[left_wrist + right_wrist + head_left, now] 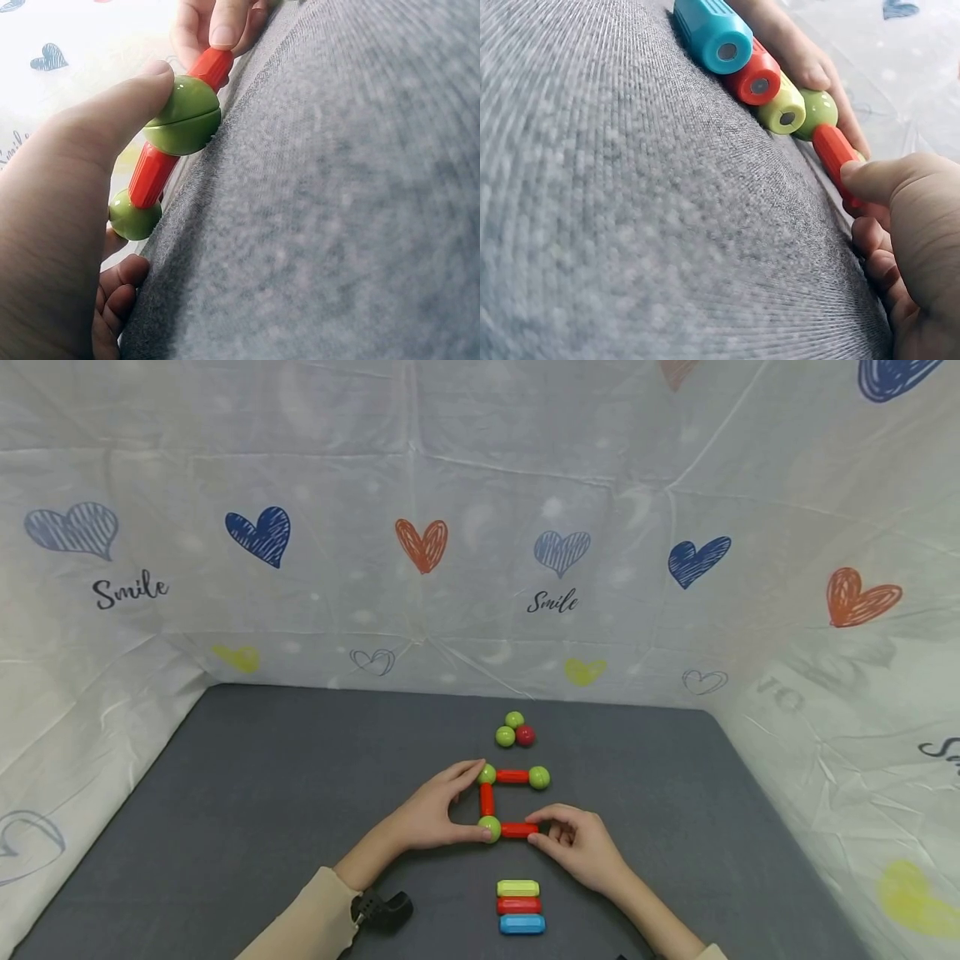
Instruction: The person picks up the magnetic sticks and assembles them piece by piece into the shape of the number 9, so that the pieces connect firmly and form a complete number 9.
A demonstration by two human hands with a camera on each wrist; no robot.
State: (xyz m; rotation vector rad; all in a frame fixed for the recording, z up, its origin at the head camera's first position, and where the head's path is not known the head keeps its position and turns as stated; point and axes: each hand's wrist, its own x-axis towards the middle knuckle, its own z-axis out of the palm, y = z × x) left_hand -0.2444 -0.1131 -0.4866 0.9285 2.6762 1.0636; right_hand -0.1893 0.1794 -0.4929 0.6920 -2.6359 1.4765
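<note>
A C-shaped frame of red magnetic rods and green balls lies on the dark grey table in the head view. My left hand (433, 812) holds its left side, thumb against the lower green ball (182, 116) and fingertips at the upper green ball (487, 774). Between these balls runs a red rod (487, 801). The top red rod (512, 776) leads right to another green ball (539, 777). With thumb and fingers, my right hand (576, 843) pinches the free end of the lower red rod (834, 150), whose other end meets the lower ball.
Behind the frame sit two green balls (506, 737) and a red ball (525, 736), clustered together. Nearer me, a yellow-green rod (517, 888), a red rod (518, 906) and a blue rod (522, 925) lie side by side. A heart-printed sheet (480, 610) hangs behind the table.
</note>
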